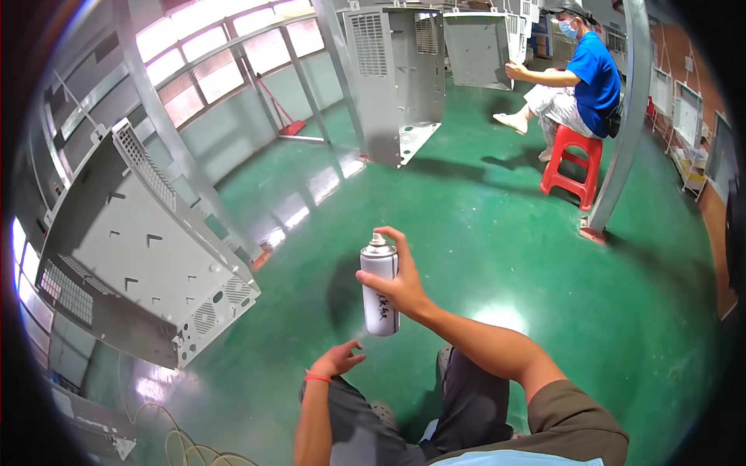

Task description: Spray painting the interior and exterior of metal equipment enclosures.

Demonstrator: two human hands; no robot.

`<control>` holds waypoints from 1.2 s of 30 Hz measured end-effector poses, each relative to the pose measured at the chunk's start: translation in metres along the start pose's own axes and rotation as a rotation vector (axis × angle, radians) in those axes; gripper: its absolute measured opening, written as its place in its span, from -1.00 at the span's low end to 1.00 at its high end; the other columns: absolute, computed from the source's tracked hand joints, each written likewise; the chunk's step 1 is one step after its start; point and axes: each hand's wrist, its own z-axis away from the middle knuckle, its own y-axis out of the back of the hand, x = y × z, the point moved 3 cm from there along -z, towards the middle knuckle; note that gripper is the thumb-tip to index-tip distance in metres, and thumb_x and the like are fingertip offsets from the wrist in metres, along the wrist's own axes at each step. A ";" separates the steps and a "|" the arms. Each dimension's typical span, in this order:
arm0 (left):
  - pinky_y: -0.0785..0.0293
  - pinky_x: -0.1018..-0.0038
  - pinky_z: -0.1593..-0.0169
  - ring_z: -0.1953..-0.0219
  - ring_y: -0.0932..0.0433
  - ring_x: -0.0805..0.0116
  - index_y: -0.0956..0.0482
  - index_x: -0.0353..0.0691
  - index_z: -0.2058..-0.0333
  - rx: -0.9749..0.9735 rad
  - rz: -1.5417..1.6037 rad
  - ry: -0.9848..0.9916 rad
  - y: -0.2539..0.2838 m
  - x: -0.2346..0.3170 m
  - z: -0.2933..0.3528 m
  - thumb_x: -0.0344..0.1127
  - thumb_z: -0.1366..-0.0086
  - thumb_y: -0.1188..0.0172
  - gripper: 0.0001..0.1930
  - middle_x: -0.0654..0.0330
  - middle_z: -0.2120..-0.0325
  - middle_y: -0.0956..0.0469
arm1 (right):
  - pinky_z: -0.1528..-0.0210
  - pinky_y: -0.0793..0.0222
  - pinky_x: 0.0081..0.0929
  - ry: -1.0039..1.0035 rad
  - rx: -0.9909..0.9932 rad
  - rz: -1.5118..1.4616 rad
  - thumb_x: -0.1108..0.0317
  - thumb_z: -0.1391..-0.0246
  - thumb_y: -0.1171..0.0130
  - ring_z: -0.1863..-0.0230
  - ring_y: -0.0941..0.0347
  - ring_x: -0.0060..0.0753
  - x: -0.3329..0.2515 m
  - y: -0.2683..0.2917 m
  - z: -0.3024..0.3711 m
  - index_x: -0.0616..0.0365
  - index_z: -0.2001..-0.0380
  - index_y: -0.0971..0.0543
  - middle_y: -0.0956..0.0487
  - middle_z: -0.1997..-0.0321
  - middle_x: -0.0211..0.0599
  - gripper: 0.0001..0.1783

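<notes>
My right hand (402,277) is wrapped round a white spray can (381,301) with dark handwriting on its side. The can is upright in front of me, above the floor, and my index finger lies on its nozzle. Down by my left knee is my left hand (339,359), a red band on its wrist, fingers slightly bent and apart with nothing in them. To the left hangs a large grey sheet-metal casing (144,248) with slots, mesh panels and round holes; neither hand touches it.
Another grey metal casing (396,85) hangs farther off, with a third panel (478,50) behind it. A person in a blue shirt (598,74) sits on a red stool (573,163) beside a metal post (625,116). A yellowish hose (183,439) lies coiled at lower left.
</notes>
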 end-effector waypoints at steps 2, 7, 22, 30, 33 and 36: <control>-0.59 0.15 -0.05 0.08 -0.69 -0.05 -0.50 -0.15 -0.18 0.000 -0.005 0.062 0.001 -0.002 -0.016 0.11 -0.45 -0.27 -0.46 -0.12 0.12 -0.72 | 0.16 -0.62 -0.33 0.006 -0.005 0.016 0.37 -0.10 -0.49 0.19 -0.60 -0.40 0.001 0.013 -0.007 -0.15 -0.42 -0.22 -0.54 0.10 -0.29 -0.10; -0.56 0.09 -0.14 -0.07 -0.66 -0.14 -0.53 -0.10 -0.16 -0.012 -0.015 0.129 0.001 0.007 -0.041 0.14 -0.43 -0.27 -0.47 -0.16 0.02 -0.69 | 0.18 -0.65 -0.31 -0.002 -0.008 0.000 0.39 -0.11 -0.48 0.20 -0.61 -0.39 -0.008 0.034 -0.016 -0.17 -0.42 -0.20 -0.54 0.11 -0.29 -0.10; -0.57 0.13 -0.02 0.07 -0.69 -0.08 -0.55 -0.19 -0.12 0.035 0.016 -0.068 -0.014 0.039 -0.114 0.08 -0.42 -0.29 -0.49 -0.18 0.16 -0.70 | 0.18 -0.64 -0.31 0.033 0.018 0.052 0.33 -0.10 -0.50 0.20 -0.60 -0.39 -0.001 0.072 -0.038 -0.16 -0.42 -0.21 -0.53 0.09 -0.28 -0.09; -0.57 0.14 -0.03 0.07 -0.69 -0.08 -0.55 -0.16 -0.12 0.054 -0.025 -0.064 -0.011 0.035 -0.120 0.08 -0.43 -0.29 -0.51 -0.18 0.17 -0.70 | 0.17 -0.64 -0.31 0.061 0.006 0.062 0.33 -0.10 -0.51 0.19 -0.60 -0.40 0.005 0.074 -0.043 -0.15 -0.41 -0.21 -0.53 0.09 -0.28 -0.10; -0.57 0.13 -0.03 0.07 -0.69 -0.07 -0.55 -0.15 -0.12 0.044 0.008 -0.046 -0.009 0.036 -0.119 0.08 -0.43 -0.29 -0.52 -0.17 0.17 -0.70 | 0.17 -0.63 -0.31 0.038 0.010 0.059 0.34 -0.10 -0.51 0.20 -0.60 -0.41 0.007 0.074 -0.044 -0.14 -0.41 -0.21 -0.53 0.09 -0.28 -0.10; -0.57 0.13 -0.02 0.09 -0.69 -0.06 -0.55 -0.15 -0.11 0.062 0.027 -0.045 -0.005 0.032 -0.117 0.08 -0.43 -0.29 -0.52 -0.16 0.18 -0.70 | 0.17 -0.63 -0.32 0.031 0.006 0.056 0.34 -0.09 -0.51 0.20 -0.60 -0.42 0.007 0.072 -0.046 -0.14 -0.40 -0.21 -0.53 0.09 -0.29 -0.10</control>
